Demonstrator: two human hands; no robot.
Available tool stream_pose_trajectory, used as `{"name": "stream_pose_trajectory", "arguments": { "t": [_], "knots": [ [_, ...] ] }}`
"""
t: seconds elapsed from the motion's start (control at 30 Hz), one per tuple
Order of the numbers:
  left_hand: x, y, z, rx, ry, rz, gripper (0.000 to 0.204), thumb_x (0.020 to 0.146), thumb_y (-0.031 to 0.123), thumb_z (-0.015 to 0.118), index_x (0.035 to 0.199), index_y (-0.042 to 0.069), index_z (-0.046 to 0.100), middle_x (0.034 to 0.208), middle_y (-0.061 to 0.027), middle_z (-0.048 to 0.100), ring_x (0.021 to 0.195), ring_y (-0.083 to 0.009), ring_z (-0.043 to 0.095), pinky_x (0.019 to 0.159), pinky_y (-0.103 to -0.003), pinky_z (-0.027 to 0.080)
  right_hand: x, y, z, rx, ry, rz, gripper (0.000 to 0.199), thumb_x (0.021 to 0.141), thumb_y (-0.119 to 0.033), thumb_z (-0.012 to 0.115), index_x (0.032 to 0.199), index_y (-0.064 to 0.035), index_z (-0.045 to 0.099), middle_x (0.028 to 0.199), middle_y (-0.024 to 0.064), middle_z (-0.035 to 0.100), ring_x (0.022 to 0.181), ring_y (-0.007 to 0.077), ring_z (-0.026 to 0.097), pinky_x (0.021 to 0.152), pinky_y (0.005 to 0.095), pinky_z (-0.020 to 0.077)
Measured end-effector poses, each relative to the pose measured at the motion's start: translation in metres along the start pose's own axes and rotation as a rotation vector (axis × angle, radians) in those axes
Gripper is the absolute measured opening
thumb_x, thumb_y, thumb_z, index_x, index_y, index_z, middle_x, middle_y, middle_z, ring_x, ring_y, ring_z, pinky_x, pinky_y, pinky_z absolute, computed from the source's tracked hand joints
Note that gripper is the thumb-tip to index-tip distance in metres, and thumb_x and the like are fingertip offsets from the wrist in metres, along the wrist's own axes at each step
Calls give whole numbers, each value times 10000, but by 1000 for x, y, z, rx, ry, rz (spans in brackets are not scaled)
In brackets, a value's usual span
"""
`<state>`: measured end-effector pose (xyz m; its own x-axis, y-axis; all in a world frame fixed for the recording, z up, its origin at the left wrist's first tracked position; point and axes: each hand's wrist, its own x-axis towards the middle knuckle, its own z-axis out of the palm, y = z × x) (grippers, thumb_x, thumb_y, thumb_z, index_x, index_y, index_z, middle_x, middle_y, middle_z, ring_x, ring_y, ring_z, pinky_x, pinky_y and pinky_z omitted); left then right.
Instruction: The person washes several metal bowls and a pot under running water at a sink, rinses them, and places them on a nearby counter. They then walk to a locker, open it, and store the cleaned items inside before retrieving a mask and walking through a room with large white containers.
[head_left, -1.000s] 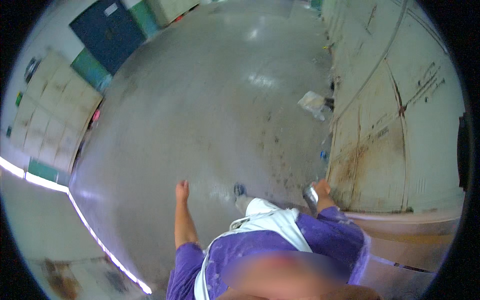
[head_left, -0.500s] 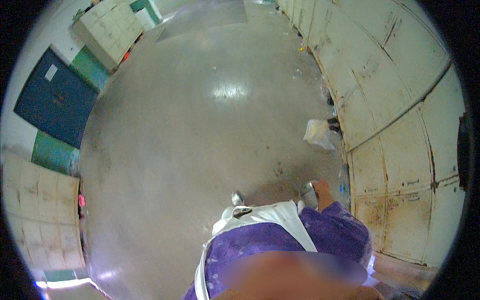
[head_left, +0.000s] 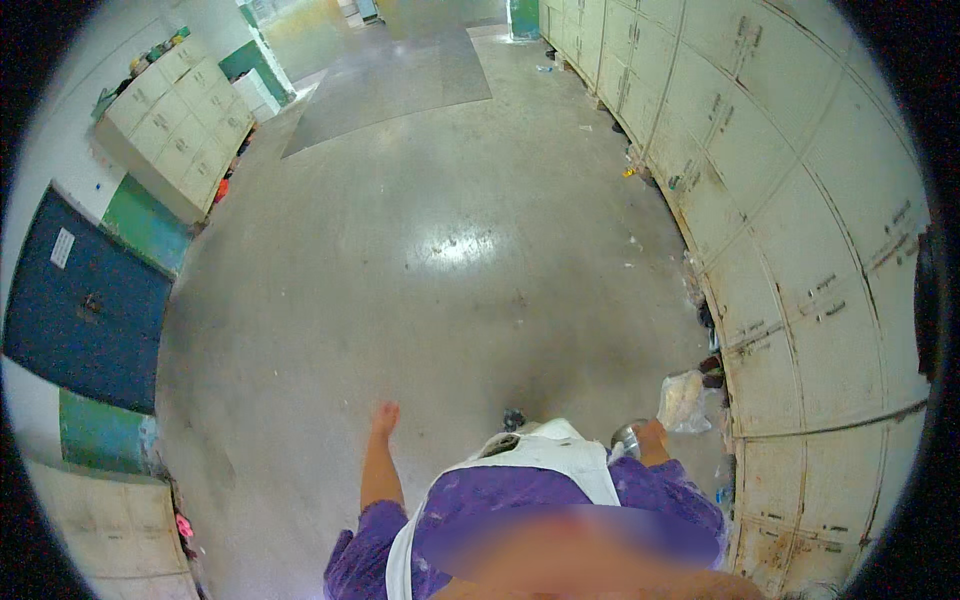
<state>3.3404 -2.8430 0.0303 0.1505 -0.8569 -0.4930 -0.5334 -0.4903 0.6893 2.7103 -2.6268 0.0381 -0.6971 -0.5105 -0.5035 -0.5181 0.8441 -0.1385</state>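
My right hand is closed on a shiny, rounded metal container, held low by my right side. Its exact kind is hard to tell. My left hand hangs forward over the floor on an outstretched forearm, touching nothing that I can see. It is small and blurred, so how its fingers lie does not show. Between the hands is a white apron over my purple sleeves and top. Just beyond the apron's front edge, the dark tip of a shoe pokes out.
Tall cream lockers with rust marks line the right side. At their foot lie a clear plastic bag and scattered litter. On the left stand a dark blue door and a lower locker unit. Ahead, a grey mat covers the floor.
I have moved forward: the plastic bag, door and mat sit lower and nearer in view. My left hand and forearm have swung into sight; the right hand still holds the metal container.
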Motion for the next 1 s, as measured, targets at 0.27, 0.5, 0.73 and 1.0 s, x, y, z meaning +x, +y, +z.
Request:
{"name": "stream_pose_trajectory", "arguments": {
  "t": [0.27, 0.5, 0.73, 1.0],
  "knots": [
    [108, -19, -83, 544, -345, -510, 416, 889, 285, 383, 1209, 47, 498, 1275, -153, 472, 1156, -293, 449, 953, -416, 368, 225, -372, -72, 85, 148, -109, 574, 720, -449, 658, 1044, 19, 582, 1067, 230, 586, 997, 364, 567, 840, 430, 454],
    [526, 277, -156, 508, -119, -378, 440, 887, 252, 411, 1252, 8, 442, 1313, -178, 426, 1226, -306, 392, 994, -407, 334, 342, -592, -155, -51, 59, 111, 523, 699, -409, 700, 983, 21, 607, 1081, 239, 575, 996, 371, 564, 821, 414, 470],
    [1021, 718, -75, -138, -172, 480, 434, 892, 355, 480, 1138, 4, 551, 1100, -164, 587, 1036, -279, 545, 876, -393, 424, 535, -819, -184, -44, 88, 213, 608, 637, -360, 702, 1136, -38, 569, 1166, 181, 557, 1077, 321, 538, 913, 386, 427],
    [1069, 674, -171, 505, -360, -248, 387, 878, 251, 499, 1207, 50, 522, 1199, -141, 540, 1100, -260, 509, 917, -398, 401, 790, -1103, -303, 211, -54, 273, 575, 696, -429, 687, 1051, 15, 601, 1107, 223, 577, 1055, 361, 544, 913, 410, 412]
  ]
}}
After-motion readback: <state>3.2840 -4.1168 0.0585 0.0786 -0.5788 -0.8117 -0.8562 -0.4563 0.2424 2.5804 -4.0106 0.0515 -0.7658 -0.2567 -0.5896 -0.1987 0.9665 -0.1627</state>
